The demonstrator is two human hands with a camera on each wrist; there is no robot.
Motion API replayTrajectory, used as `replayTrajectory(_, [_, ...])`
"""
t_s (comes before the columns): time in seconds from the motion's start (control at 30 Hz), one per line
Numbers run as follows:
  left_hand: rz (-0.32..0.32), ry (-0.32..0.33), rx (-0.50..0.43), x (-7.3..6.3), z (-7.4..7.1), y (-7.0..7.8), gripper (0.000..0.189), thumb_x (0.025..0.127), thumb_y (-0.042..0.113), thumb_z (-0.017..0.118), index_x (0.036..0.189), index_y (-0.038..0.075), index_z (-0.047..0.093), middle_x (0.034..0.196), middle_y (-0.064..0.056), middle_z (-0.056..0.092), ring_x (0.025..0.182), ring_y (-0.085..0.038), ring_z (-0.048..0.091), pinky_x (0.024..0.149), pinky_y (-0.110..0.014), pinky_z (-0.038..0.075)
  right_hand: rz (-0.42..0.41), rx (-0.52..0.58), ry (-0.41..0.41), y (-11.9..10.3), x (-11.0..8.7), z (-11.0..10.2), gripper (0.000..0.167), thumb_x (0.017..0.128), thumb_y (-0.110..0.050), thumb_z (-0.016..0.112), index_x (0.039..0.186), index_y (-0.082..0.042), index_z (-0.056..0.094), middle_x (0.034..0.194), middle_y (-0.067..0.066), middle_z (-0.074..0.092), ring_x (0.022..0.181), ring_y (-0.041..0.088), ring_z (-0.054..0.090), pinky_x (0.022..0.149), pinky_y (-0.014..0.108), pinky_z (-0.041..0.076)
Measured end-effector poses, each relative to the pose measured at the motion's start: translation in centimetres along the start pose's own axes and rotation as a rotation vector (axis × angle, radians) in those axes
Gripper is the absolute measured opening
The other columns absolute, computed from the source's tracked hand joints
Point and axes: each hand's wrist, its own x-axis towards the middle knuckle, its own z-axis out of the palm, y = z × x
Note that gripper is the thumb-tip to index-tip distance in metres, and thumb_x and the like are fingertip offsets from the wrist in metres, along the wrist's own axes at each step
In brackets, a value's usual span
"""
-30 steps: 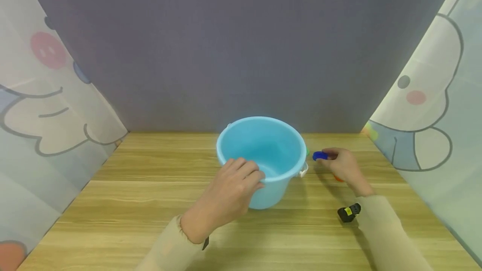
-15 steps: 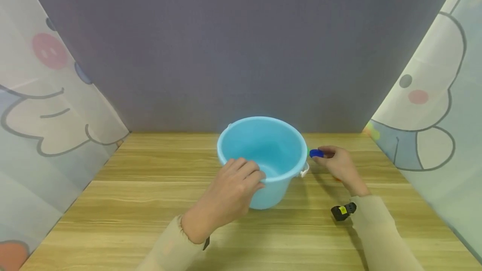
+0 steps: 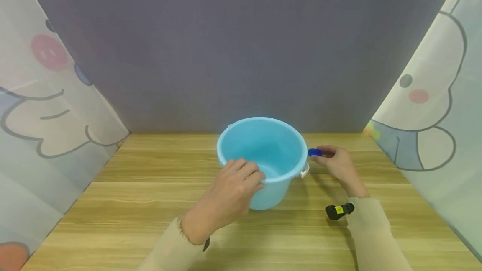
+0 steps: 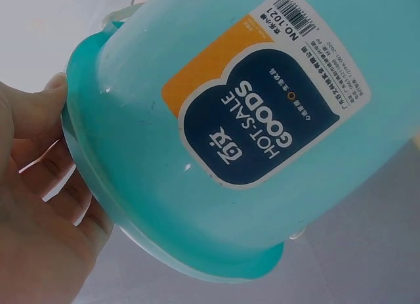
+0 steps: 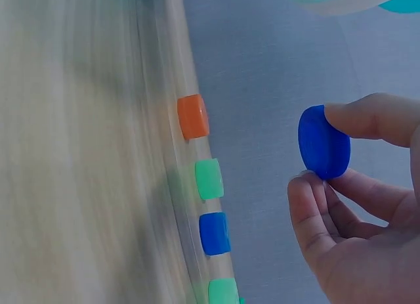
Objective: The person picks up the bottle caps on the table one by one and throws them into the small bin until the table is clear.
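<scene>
My left hand (image 3: 235, 185) grips the near rim of a light blue plastic bucket (image 3: 269, 198) that stands upright on the table. In the left wrist view the thumb lies on the bucket's outer wall (image 4: 151, 153) at the rim, with the other fingers over on the inner side. Between thumb and fingertips, my right hand (image 3: 340, 166) pinches a round blue plastic cap (image 5: 323, 143), raised above the table just right of the bucket's rim. The bucket's inside (image 3: 263, 145) shows bare blue plastic where my hand does not cover it.
On the wooden table (image 3: 150, 221), the right wrist view shows a row of caps: an orange cap (image 5: 193, 117), a green cap (image 5: 209, 179), a blue cap (image 5: 214, 234) and another green cap (image 5: 223, 291). The bucket's white handle (image 3: 306, 170) hangs at its right side. A grey wall (image 3: 241, 45) stands behind.
My right hand has moved a little left with the blue cap, bringing it close to the bucket's right rim. My left hand and the bucket have stayed in place.
</scene>
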Motion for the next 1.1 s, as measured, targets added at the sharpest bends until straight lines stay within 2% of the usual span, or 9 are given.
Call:
replayTrajectory(0.23, [0.006, 0.006, 0.008, 0.0, -0.3, 0.0, 0.009, 0.090, 0.010, 0.073, 0.095, 0.006, 0.067, 0.088, -0.001, 0.058, 0.078, -0.020, 0.050, 0.069, -0.028, 0.040, -0.006, 0.018, 0.002, -0.2, 0.1, 0.2, 0.061, 0.094, -0.033, 0.072, 0.139, 0.004, 0.056, 0.124, 0.024, 0.062, 0.109, 0.031, 0.060, 0.081, 0.028, 0.050])
replayTrajectory(0.43, [0.000, -0.003, 0.009, -0.1, -0.3, 0.0, 0.008, 0.090, 0.009, 0.073, 0.096, 0.008, 0.068, 0.089, -0.001, 0.059, 0.079, -0.020, 0.051, 0.069, -0.028, 0.041, -0.029, 0.072, 0.010, -1.1, -0.2, -0.2, 0.060, 0.096, -0.029, 0.070, 0.142, 0.005, 0.052, 0.125, 0.025, 0.062, 0.107, 0.031, 0.063, 0.081, 0.021, 0.049])
replayTrajectory(0.73, [-0.011, -0.025, 0.013, 0.0, -0.6, 0.2, 0.009, 0.089, 0.009, 0.075, 0.096, 0.009, 0.069, 0.088, 0.000, 0.058, 0.079, -0.019, 0.049, 0.070, -0.028, 0.040, -0.047, 0.056, 0.005, -2.5, -0.8, -0.9, 0.063, 0.097, -0.035, 0.069, 0.143, 0.005, 0.052, 0.123, 0.024, 0.063, 0.107, 0.032, 0.063, 0.083, 0.024, 0.049])
replayTrajectory(1.1, [-0.006, -0.016, 0.028, 0.1, -0.5, 0.4, 0.009, 0.090, 0.009, 0.075, 0.096, 0.008, 0.068, 0.088, 0.000, 0.058, 0.078, -0.020, 0.049, 0.071, -0.028, 0.041, -0.059, 0.058, 0.018, -3.4, -1.2, -1.3, 0.063, 0.096, -0.037, 0.069, 0.144, 0.002, 0.053, 0.125, 0.022, 0.062, 0.108, 0.028, 0.059, 0.082, 0.023, 0.048])
